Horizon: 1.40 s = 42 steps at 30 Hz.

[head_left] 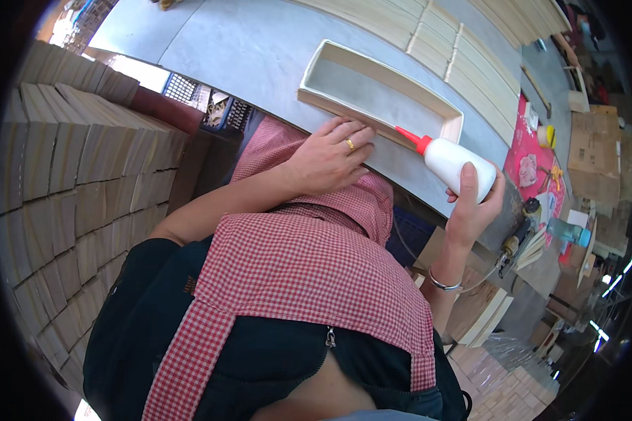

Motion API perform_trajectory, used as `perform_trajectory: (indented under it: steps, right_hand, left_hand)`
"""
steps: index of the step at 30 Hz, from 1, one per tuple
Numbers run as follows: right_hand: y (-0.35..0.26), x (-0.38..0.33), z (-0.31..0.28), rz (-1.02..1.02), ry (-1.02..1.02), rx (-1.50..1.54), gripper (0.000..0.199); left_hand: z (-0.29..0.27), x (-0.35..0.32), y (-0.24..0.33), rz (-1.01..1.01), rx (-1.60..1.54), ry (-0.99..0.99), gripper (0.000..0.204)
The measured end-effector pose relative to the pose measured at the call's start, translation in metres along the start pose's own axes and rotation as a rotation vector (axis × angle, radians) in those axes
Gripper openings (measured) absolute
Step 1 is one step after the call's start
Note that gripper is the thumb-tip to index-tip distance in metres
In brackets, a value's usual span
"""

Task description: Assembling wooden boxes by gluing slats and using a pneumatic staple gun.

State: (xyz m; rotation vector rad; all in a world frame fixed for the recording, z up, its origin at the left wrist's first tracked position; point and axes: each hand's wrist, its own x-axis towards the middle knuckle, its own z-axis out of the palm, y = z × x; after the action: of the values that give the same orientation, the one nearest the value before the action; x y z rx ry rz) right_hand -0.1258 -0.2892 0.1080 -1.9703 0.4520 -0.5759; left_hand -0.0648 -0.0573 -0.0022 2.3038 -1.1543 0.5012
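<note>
A shallow rectangular frame of pale wood lies on the grey tabletop, close to the near edge. My left hand, with a gold ring, has its fingers bent against the near long side of the frame and grips it there. In my right hand is a white squeeze bottle, tilted so that its red nozzle points left. The nozzle's tip is over the near side of the frame, toward the right end. Whether it touches the wood, I cannot tell.
Long pale wooden slats lie behind the frame. Stacked wooden blocks rise at my left, with a plastic basket below the table. To the right are a hammer, a yellow tape roll and a drinking bottle.
</note>
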Motion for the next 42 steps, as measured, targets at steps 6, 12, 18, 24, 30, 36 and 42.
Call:
perform_trajectory:
  steps: [6,12,18,24,30,36,42]
  right_hand:
    - [0.013,0.001,-0.04,0.048,0.098,-0.057,0.045]
    - [0.026,0.001,-0.066,0.077,0.196,-0.054,0.045]
    - [0.033,0.004,-0.08,0.126,0.228,-0.057,0.043]
    - [0.056,0.013,-0.083,0.046,0.324,-0.096,0.041]
    - [0.134,0.063,-0.098,-0.09,0.575,0.094,0.041]
    - [0.166,0.179,-0.118,0.036,0.615,-0.179,0.046]
    - [0.186,0.263,-0.119,0.096,0.564,-0.549,0.044]
  left_hand:
    - [0.001,0.0,0.002,-0.015,0.004,-0.013,0.034]
    - [-0.003,0.002,0.006,-0.019,0.022,-0.048,0.036]
    - [0.0,0.003,0.007,-0.031,0.037,-0.072,0.037]
    - [-0.003,0.01,0.008,-0.024,0.024,-0.108,0.039]
    - [-0.001,0.01,0.006,-0.076,0.01,-0.141,0.042]
    - [0.0,0.01,0.005,-0.084,-0.002,-0.15,0.041]
    - [0.002,0.008,0.004,-0.069,0.026,-0.138,0.039]
